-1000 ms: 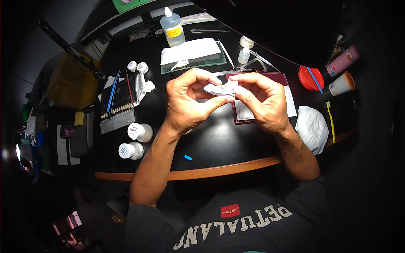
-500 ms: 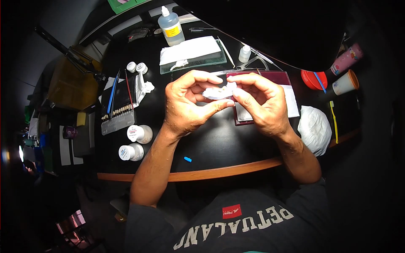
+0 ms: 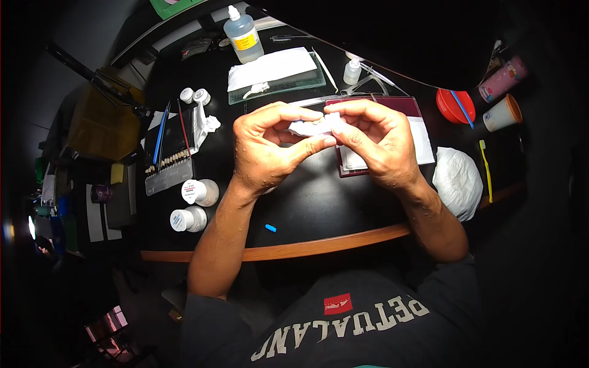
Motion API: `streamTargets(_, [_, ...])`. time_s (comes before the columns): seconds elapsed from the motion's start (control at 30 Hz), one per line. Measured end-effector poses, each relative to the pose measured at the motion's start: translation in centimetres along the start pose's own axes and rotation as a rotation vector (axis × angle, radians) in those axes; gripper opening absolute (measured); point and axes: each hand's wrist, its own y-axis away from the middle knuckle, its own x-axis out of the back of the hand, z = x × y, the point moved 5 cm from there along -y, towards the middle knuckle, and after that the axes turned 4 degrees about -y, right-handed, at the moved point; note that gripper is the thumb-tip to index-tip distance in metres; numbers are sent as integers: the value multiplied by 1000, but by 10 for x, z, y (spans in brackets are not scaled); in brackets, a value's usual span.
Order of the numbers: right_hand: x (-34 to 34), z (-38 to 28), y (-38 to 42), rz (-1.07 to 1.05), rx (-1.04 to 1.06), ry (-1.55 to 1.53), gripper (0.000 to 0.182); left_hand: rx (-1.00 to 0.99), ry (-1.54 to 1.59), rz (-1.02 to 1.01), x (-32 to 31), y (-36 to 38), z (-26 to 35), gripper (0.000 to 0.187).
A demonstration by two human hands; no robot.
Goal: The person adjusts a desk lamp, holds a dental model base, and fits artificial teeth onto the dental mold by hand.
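Observation:
Above the black desk, my left hand (image 3: 265,146) is closed, thumb and fingers pinching a small white lump (image 3: 307,128) that looks like a plaster dental cast. Facing it, my right hand (image 3: 381,140) has its thumb and index finger closed on a crumpled bit of white tissue (image 3: 332,121), pressed against the lump's right end. Fingers cover part of both things, so their full shape is hidden. Under my right hand lies a dark red-edged case with a white pad (image 3: 423,144). A small blue cap (image 3: 270,228) rests on the desk below my hands.
Left are two white-lidded jars (image 3: 199,192), a tooth shade guide (image 3: 169,175) and brushes (image 3: 161,138). A glass slab (image 3: 307,86) with paper and a liquid bottle (image 3: 244,38) stand behind. Right are a white bag (image 3: 457,183), yellow toothbrush (image 3: 486,168), red bowl (image 3: 453,109) and cup (image 3: 502,116).
Both hands keep their pinch on the white lump and the tissue. The lump is turned slightly, showing less of its top. The whole view has shifted a little.

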Motion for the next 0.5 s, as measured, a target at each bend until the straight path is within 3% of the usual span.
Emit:
streamTargets(0.4, [1, 1, -1, 5, -31, 2, 26, 23, -12, -15, 1, 0, -3, 34])
streamTargets(0.5, [1, 1, -1, 42, 103, 83, 24, 37, 2, -24, 1, 0, -2, 38])
